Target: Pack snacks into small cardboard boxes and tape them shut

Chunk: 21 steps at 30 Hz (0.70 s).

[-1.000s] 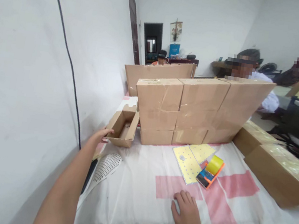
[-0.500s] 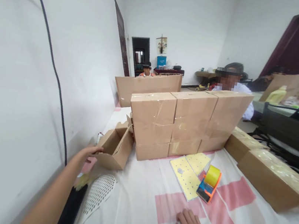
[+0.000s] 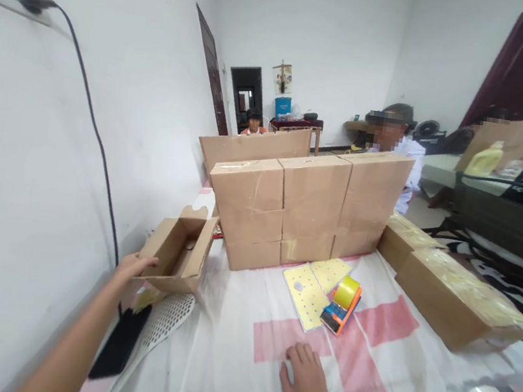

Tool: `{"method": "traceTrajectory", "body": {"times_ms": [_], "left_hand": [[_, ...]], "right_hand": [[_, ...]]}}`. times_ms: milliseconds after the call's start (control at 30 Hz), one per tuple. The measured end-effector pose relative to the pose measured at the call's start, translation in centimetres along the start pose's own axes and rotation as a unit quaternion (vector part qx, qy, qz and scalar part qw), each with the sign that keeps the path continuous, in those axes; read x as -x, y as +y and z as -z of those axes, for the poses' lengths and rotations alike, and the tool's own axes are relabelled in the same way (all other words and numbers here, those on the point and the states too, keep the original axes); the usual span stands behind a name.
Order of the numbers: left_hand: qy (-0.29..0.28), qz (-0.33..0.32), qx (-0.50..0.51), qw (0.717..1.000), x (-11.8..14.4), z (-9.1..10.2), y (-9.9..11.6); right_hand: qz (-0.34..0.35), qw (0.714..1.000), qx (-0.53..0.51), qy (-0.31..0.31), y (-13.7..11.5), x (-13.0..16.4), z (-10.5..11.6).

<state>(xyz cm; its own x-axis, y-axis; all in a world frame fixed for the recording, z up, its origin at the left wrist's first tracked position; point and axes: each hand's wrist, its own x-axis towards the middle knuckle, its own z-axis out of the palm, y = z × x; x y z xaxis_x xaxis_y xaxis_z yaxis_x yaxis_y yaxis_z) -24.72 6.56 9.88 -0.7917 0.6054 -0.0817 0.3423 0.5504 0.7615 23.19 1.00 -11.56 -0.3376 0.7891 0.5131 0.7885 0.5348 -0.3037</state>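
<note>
My left hand (image 3: 135, 267) grips the near left rim of an open cardboard box (image 3: 189, 270). That box is tilted toward me, and a small round item I cannot make out shows inside it. Its near end hangs over a white perforated plastic racket-like item (image 3: 171, 320). Beside that lies a black phone-like slab (image 3: 120, 340). My right hand (image 3: 306, 376) rests on the pink and white cloth (image 3: 225, 374), fingers stretched and holding nothing. Beyond it, an orange and blue tape dispenser (image 3: 339, 316) with a yellow roll lies partly over yellow dotted sheets (image 3: 303, 291).
A wall of taped cardboard boxes (image 3: 308, 209) stands ahead, with a cardboard panel (image 3: 259, 146) behind it. More boxes (image 3: 443, 295) line the right edge. A black cable (image 3: 96, 99) hangs down the left wall. People (image 3: 400, 138) sit beyond the boxes.
My left hand has pulled the open box nearer and tipped it, so more of its inside shows. The view has turned slightly right. My right hand stays on the cloth.
</note>
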Motion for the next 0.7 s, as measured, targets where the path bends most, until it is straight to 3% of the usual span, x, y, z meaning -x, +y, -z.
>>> {"method": "traceTrajectory", "body": {"times_ms": [200, 333, 400, 500, 600, 700], "left_hand": [[0.028, -0.031, -0.014, 0.999, 8.2, 6.9, -0.8], [-0.057, -0.058, -0.042, 0.996, 15.3, 9.3, -1.3], [-0.129, -0.074, -0.043, 0.988, 18.5, 8.9, -1.3], [-0.236, -0.107, -0.030, 0.965, 22.0, 6.5, -1.2], [-0.318, -0.142, -0.033, 0.937, 23.3, 3.5, -1.2], [-0.384, -0.201, -0.044, 0.900, 23.1, 1.5, -1.2]], "right_hand": [[-0.004, 0.998, -0.051, 0.022, 0.3, -0.3, 0.6], [-0.013, 0.995, -0.098, -0.010, 0.7, -0.1, 0.7], [-0.031, 0.989, -0.136, -0.051, 1.3, -0.3, 0.9], [-0.047, 0.965, -0.215, -0.140, 2.7, -1.6, 2.1], [0.015, 0.925, -0.306, -0.224, 3.3, -4.1, 4.5], [0.097, 0.888, -0.381, -0.237, 2.3, -6.4, 7.4]]}}
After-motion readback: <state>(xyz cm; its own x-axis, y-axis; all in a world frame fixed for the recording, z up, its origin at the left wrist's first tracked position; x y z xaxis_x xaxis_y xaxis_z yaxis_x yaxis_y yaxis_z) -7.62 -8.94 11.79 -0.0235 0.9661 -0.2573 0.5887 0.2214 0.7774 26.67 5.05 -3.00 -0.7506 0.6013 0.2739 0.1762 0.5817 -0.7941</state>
